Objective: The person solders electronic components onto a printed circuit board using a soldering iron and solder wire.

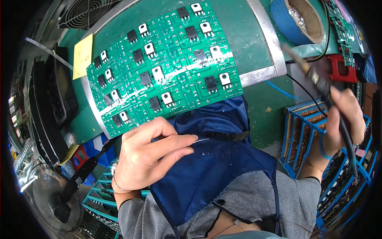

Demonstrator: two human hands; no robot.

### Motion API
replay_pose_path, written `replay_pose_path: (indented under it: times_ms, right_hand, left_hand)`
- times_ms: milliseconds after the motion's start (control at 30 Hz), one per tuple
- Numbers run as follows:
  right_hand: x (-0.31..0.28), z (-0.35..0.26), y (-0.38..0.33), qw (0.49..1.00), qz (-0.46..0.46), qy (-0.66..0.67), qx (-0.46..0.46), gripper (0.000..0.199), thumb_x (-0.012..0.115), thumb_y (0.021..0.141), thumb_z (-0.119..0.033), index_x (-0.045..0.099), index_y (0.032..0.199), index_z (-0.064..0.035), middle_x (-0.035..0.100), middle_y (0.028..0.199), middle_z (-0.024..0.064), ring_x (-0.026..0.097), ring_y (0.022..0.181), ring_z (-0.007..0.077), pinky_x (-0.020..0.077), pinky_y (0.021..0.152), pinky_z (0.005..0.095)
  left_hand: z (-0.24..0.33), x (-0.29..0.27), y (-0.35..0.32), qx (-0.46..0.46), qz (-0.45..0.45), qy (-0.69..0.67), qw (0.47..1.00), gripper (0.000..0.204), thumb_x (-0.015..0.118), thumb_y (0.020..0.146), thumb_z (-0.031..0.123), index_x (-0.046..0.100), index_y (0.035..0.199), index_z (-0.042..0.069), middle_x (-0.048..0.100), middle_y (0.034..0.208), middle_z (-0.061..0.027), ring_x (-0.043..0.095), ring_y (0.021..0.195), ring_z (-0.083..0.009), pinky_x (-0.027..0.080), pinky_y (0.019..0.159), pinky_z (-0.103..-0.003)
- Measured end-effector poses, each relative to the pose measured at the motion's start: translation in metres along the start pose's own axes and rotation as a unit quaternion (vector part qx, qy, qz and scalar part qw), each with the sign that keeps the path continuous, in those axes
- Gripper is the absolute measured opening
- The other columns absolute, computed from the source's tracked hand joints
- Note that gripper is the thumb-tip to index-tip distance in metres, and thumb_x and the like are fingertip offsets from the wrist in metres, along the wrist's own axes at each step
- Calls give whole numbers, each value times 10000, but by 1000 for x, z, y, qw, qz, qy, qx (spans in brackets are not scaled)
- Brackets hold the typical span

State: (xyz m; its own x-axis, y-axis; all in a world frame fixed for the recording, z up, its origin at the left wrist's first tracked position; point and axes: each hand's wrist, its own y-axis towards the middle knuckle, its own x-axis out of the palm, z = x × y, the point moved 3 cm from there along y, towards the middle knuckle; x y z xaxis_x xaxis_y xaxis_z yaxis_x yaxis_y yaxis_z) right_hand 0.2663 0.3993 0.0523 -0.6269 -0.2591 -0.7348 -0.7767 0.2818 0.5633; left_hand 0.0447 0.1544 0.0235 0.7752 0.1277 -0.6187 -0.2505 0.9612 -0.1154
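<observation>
Blue bowl past one o'clock, yellow note at ten, green circuit board at eleven, left hand at eight, pinching thin wire, right hand at three, gripping a probable soldering iron, tip blurred

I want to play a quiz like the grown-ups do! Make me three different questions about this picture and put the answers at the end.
1. Pick one. What does the left hand hold?
A) a spoon
B) a thin wire
C) a pair of scissors

2. True or false? The right hand holds a soldering iron.

3. Fill in the missing colour. The paper by the left end of the green board is ____.

Key:
1. B, a thin wire, pinched at the fingertips.
2. True.
3. Yellow.
</observation>
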Motion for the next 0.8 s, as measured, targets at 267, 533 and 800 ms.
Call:
replay_pose_path:
  times_ms: [267, 533, 800]
  right_hand:
    - [28, 37, -11, 961, 141, -154, 184, 148, 720, 874, -34, 748, 1018, -15, 684, 798, 10, 584, 698, 27, 459, 626, 166]
    - [30, 20, -9, 946, 180, -143, 229, 177, 684, 911, -58, 736, 1073, -8, 694, 835, 21, 564, 679, 37, 442, 617, 169]
    - [60, -14, -16, 956, 191, 21, 220, 237, 672, 938, -120, 712, 1128, 16, 716, 903, 90, 599, 669, 69, 469, 609, 185]
  left_hand:
    - [-16, -7, -17, -30, -3, -77, 997, 255, 799, 738, 11, 769, 987, 58, 562, 733, -29, 578, 623, -121, 471, 542, -265]
    - [-53, -45, -52, -76, 212, -95, 970, 160, 708, 757, -53, 731, 914, -33, 554, 778, -36, 502, 640, -84, 376, 579, -217]
    - [-94, -52, -75, -96, 358, -13, 929, 102, 649, 916, -38, 674, 1014, -54, 537, 884, -14, 479, 717, -33, 358, 601, -166]
